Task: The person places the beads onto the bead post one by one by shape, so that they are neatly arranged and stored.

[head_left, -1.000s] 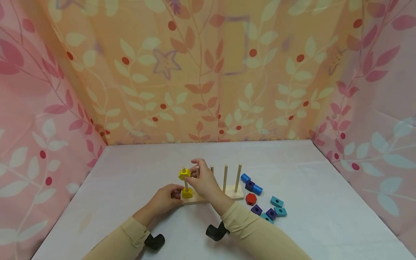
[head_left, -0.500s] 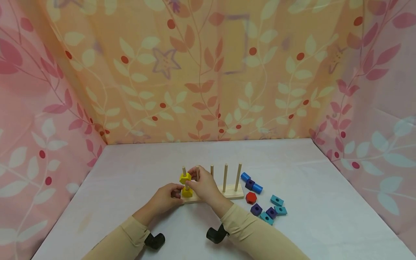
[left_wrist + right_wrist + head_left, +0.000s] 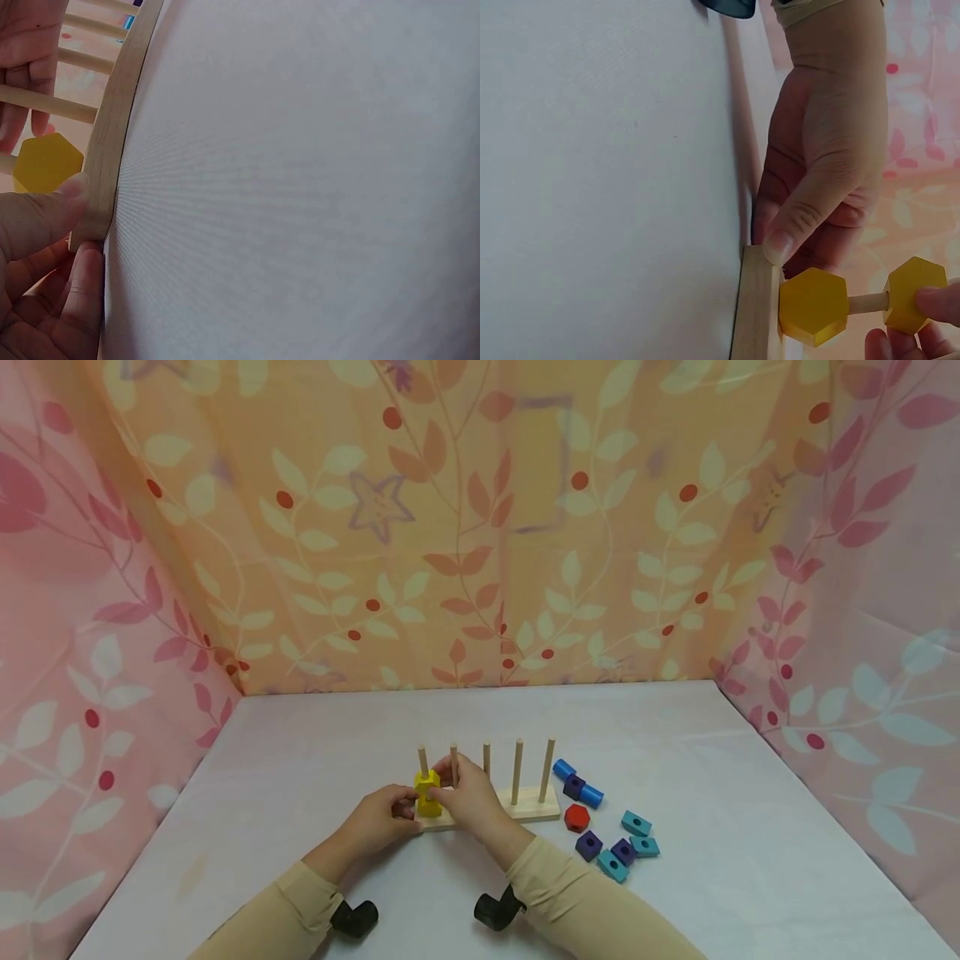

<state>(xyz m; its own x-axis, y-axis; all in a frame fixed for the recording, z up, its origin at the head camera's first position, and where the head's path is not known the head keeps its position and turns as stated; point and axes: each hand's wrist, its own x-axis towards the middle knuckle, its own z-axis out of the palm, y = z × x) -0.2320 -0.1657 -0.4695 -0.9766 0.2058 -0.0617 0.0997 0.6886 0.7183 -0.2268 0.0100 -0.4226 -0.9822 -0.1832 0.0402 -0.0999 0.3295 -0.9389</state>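
Note:
A wooden peg board (image 3: pixel 538 806) with several upright pegs lies mid-table. On its leftmost peg are two yellow hexagonal blocks, the lower one (image 3: pixel 814 306) down against the base and the upper one (image 3: pixel 913 295) above it, a stretch of peg showing between them in the right wrist view. My right hand (image 3: pixel 474 795) pinches the upper block between thumb and fingers. With thumb on top and fingers beneath, my left hand (image 3: pixel 377 818) grips the board's left end, seen closely in the left wrist view. The other pegs carry no blocks.
Right of the board lie blue cylinders (image 3: pixel 592 796), a red hexagonal block (image 3: pixel 577 817), purple blocks (image 3: pixel 588 845) and teal blocks (image 3: pixel 636 823). Patterned curtains (image 3: pixel 480 527) stand behind and at both sides of the white table (image 3: pixel 300 735).
My right hand has lowered the upper yellow block along the leftmost peg, from near its top to just over the lower block. My left hand has stayed on the board's end.

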